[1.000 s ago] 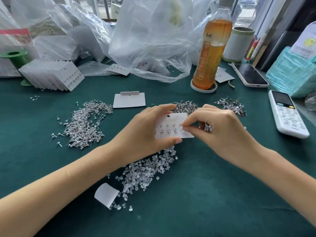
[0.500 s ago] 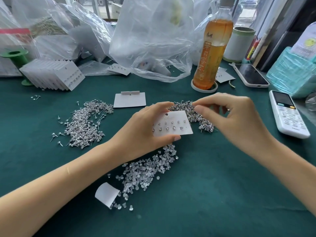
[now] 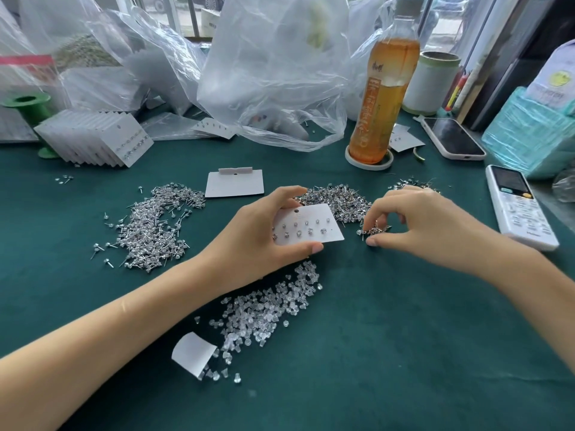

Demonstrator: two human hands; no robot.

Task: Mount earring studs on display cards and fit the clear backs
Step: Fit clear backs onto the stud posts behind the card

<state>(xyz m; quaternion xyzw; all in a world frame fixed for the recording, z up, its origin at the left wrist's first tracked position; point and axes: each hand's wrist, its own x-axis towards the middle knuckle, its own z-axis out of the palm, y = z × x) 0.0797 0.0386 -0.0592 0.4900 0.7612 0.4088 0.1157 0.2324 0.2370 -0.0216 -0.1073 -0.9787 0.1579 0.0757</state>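
1. Lying well to the left of your left fingers, a stack of finished cards (image 3: 102, 140) is leaning in a fanned row, and a wide pile of silver studs (image 3: 152, 227) is spreading over the green cloth (image 3: 389, 353) nearer to them.
2. Sitting just beyond your left fingertips, a blank card (image 3: 235, 183) is resting flat on the cloth.
3. Your left hand (image 3: 252, 241) is gripping the display card (image 3: 311, 225), with the thumb curling along its near edge and the fingers wrapping over its far edge; the card is carrying two rows of mounted studs and is tilting slightly above the cloth.
4. Just below your left thumb, a heap of clear backs (image 3: 267, 309) is trailing down to a curled scrap of white paper (image 3: 193, 353).
5. Between your two hands, and behind the card, a second pile of studs (image 3: 339, 200) is lying; its near edge is reaching your right fingertips.
6. Your right hand (image 3: 423, 225) is curling down with the thumb and forefinger closing on a small cluster of loose studs (image 3: 373, 230); you are pinching at them, though how many you are holding cannot be told.
7. Beyond your right fingers a tea bottle (image 3: 382, 98) is standing upright, and to their right a phone (image 3: 452, 136) and a white remote (image 3: 519, 206) are lying flat.
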